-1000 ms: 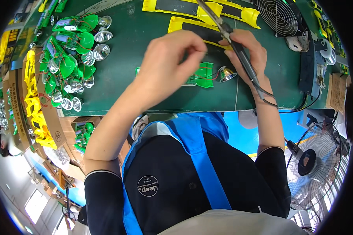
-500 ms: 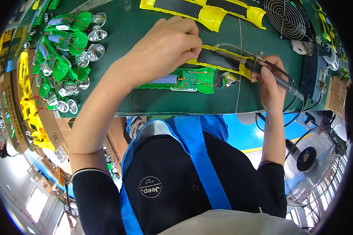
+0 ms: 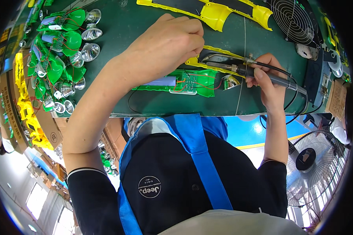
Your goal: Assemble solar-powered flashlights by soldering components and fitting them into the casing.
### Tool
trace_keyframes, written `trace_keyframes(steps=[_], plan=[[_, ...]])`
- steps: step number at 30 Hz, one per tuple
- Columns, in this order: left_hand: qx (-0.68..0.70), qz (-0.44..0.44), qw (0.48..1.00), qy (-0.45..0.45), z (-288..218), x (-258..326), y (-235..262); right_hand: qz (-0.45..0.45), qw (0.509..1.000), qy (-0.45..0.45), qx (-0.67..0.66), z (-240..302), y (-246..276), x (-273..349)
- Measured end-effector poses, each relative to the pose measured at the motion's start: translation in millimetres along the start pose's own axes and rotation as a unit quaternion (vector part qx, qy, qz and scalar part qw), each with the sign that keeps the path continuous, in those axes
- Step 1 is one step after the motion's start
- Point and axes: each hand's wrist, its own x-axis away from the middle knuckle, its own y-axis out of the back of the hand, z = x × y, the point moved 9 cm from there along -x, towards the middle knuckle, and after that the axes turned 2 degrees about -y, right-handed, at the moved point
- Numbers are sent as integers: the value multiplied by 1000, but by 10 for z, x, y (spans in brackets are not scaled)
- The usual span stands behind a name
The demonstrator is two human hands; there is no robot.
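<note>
A green torch half-shell point(image 3: 200, 80) lies on the dark green bench point(image 3: 145, 105), with a small circuit board point(image 3: 189, 82), a pale blue battery point(image 3: 159, 81) and red wires inside it. A silver reflector point(image 3: 231, 81) sits at its right end. My right hand point(image 3: 264, 80) grips a soldering iron point(image 3: 239, 69) lying almost level, its tip pointing left over a yellow shell point(image 3: 215, 58). My left hand point(image 3: 168, 43) hovers just above the green shell with fingertips pinched together near the iron's tip. What they pinch, if anything, is hidden.
Several green half-shells point(image 3: 62, 43) and silver reflectors point(image 3: 89, 51) are heaped at the left. Long yellow shells point(image 3: 219, 11) lie at the far edge, a small wire-grilled fan point(image 3: 292, 17) at the far right. Yellow parts in cartons point(image 3: 25, 109) stand left; a floor fan point(image 3: 306, 160) stands lower right.
My left hand has lifted off the green shell and moved up, uncovering the board and battery. My right hand has shifted right and swung the iron nearly level.
</note>
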Motion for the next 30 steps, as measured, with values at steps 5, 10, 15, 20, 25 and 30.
trace_keyframes(steps=[5,10,15,20,25,30], plan=[[-8,39,999,17,33,5,-46,3,1000,-3,-3,-26,-10,-8],[-21,50,998,14,30,-4,-51,-1,1000,-5,1,-20,-25,-1],[-15,45,999,13,20,0,-49,-2,1000,-8,12,-14,-15,16],[-18,28,999,6,14,-7,-38,-22,1000,-4,-16,-49,100,71],[-12,15,1000,-3,5,-18,-7,-43,998,23,-49,-56,200,109],[-13,46,999,10,16,-9,-44,-54,995,40,-68,-86,216,151]])
